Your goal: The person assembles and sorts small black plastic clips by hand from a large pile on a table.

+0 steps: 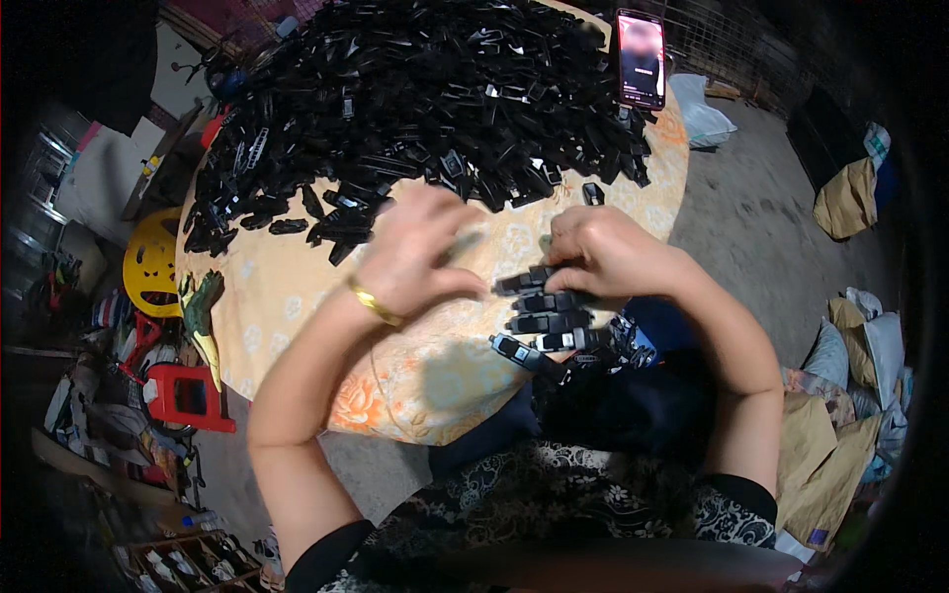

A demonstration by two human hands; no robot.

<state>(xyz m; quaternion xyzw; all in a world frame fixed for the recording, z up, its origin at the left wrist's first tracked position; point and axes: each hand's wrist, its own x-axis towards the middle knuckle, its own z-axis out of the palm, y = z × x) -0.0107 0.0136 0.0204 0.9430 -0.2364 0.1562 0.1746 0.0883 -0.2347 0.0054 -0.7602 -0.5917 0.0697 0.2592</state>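
Note:
My left hand (420, 252), smeared by motion, hangs over the table by the near edge of a large heap of small black plastic parts (415, 109). Its thumb stands apart from the blurred fingers, and I see nothing held between them. My right hand (618, 252) has its fingers closed on the end of a black plastic part (524, 282), at the far end of a short row. More black parts (549, 322) lie side by side below it, near the table's edge. A lighter-faced part (514, 349) lies slanted in that row.
A phone (642, 59) with a lit screen stands at the heap's right. The table (297, 326) has a floral cloth. Scissors-like pliers with yellow and green handles (203, 316) lie at its left rim, near yellow (153, 262) and red (188, 397) stools. Sacks (850, 435) stand at right.

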